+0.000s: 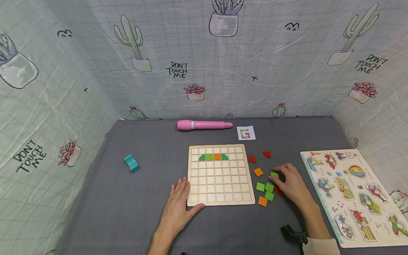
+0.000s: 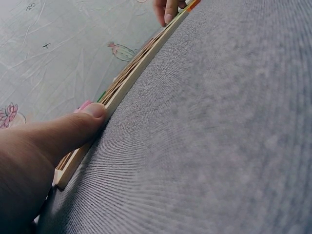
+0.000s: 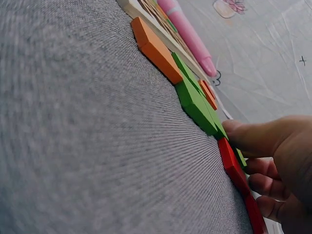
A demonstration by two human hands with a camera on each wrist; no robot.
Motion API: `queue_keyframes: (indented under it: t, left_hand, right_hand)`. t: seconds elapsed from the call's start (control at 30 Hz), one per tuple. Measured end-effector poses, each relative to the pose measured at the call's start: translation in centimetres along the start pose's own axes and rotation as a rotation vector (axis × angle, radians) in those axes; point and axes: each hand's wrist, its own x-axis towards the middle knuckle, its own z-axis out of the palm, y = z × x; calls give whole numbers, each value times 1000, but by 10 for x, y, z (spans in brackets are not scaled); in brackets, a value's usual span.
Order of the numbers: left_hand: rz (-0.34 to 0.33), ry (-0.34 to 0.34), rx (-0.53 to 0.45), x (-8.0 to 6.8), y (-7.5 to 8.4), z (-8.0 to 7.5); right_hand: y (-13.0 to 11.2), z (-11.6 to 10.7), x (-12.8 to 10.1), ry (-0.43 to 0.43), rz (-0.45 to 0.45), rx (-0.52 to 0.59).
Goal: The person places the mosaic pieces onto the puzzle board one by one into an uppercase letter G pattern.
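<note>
A wooden grid board (image 1: 219,187) lies mid-table, with two green quarter-rounds, a green square and an orange square in its top row (image 1: 213,156). My left hand (image 1: 184,194) rests flat at the board's near-left corner, its thumb (image 2: 83,122) pressed against the board's edge (image 2: 131,73). My right hand (image 1: 277,178) is at the loose tiles right of the board and pinches a green tile (image 1: 274,174) between thumb and curled fingers (image 3: 265,185). Beside it lie green tiles (image 3: 195,102), an orange tile (image 3: 156,46) and a red tile (image 3: 234,168).
A pink pen (image 1: 204,124) and a small card with a G pattern (image 1: 246,133) lie behind the board. A teal block (image 1: 132,163) sits to the left. A vehicle peg puzzle (image 1: 355,195) lies at the right. Patterned cloth walls surround the grey table.
</note>
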Motion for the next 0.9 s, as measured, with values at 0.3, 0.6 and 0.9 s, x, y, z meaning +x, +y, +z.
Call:
queue_keyframes:
  t: [0.3, 0.6, 0.9]
  left_hand:
    - [6, 9, 6, 0, 0, 0]
    - [18, 21, 8, 1, 0, 1]
    - [-8, -9, -3, 1, 0, 0]
  right_hand:
    - [-1, -1, 2, -1, 36, 3]
    - [-3, 1, 5, 54, 4, 23]
    - [-12, 1, 11, 73, -8, 21]
